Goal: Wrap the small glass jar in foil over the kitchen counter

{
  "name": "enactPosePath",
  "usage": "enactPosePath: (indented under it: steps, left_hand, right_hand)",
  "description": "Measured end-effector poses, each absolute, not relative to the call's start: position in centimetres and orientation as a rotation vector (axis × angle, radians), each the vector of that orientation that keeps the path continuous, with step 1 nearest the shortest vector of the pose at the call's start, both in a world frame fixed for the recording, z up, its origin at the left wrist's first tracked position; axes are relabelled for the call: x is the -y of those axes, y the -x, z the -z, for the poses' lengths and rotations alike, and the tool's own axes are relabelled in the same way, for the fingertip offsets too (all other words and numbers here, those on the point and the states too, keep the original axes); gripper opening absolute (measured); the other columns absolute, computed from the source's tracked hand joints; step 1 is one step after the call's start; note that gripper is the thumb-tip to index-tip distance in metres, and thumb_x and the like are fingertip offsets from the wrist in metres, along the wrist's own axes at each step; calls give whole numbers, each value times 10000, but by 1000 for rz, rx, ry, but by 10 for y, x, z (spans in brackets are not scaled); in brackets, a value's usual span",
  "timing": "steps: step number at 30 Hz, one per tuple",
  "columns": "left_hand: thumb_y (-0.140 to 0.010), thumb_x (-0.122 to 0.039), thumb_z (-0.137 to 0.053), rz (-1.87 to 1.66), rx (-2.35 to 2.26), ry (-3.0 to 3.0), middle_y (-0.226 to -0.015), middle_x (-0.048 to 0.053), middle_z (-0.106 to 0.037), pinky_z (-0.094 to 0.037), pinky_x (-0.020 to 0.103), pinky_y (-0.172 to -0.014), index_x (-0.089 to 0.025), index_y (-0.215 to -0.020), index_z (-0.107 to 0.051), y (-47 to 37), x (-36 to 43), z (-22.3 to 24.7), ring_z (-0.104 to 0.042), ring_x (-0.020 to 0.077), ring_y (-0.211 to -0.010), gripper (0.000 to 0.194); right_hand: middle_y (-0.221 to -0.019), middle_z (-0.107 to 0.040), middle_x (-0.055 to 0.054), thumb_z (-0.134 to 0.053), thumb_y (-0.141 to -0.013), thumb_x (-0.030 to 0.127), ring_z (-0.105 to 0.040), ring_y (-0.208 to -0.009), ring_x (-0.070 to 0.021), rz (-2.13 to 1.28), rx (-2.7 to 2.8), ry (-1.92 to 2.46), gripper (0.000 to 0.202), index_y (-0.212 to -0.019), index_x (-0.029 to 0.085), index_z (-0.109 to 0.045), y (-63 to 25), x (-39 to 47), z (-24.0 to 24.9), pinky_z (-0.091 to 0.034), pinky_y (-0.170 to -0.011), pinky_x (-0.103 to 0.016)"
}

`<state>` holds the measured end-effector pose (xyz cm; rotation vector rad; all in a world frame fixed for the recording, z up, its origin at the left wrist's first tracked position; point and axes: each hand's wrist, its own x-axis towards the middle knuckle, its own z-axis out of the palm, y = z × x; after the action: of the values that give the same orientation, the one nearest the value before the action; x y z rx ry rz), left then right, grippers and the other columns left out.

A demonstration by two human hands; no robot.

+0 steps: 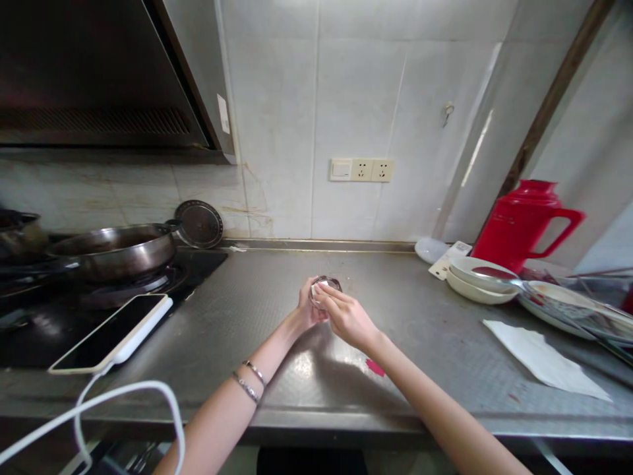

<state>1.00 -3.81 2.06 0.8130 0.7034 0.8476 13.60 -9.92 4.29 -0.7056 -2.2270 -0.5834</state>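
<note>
At the middle of the steel counter (267,284), my left hand (309,307) is wrapped round a small round glass (336,282) with a dark rim. My right hand (343,316) reaches over the glass from the right, its fingers pinching a small white piece (320,286) at the opening. What the white piece is made of is too small to tell. The underside of the glass is hidden by my hands. A pink spot (374,367) lies on the counter below my right forearm.
A phone (111,333) with a white cable rests at the left by the stove, where a steel pan (116,254) stands. At the right are a red thermos (517,227), stacked bowls (482,290), plates (573,307) and a white tissue (544,356).
</note>
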Motion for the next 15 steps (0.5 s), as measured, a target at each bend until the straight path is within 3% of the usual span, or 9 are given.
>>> enactPosePath:
  steps: [12,15]
  left_hand:
    - [-771,-563,-445,-828,-478,-795,-489,24,-502,-190,246,-391,-176,-795,-563,-2,22,-21,-361,114,-377,405]
    - [-774,-566,-445,-862,-507,-766,-471,3,-469,-188,244,-391,-178,-785,-562,-2,21,-17,-343,109,-367,405]
  right_hand:
    - [-1204,-642,-154,-338,-831,-36,-503,-1250,-220,634,2194,717,429,-1151,106,-585,-153,77,-41,-516,-980,-375]
    - [-1200,-640,-177,-338,-819,-41,-497,-1255,-227,629,2150,738,428,-1157,78,-573,-145,79,-37,-507,-991,-373]
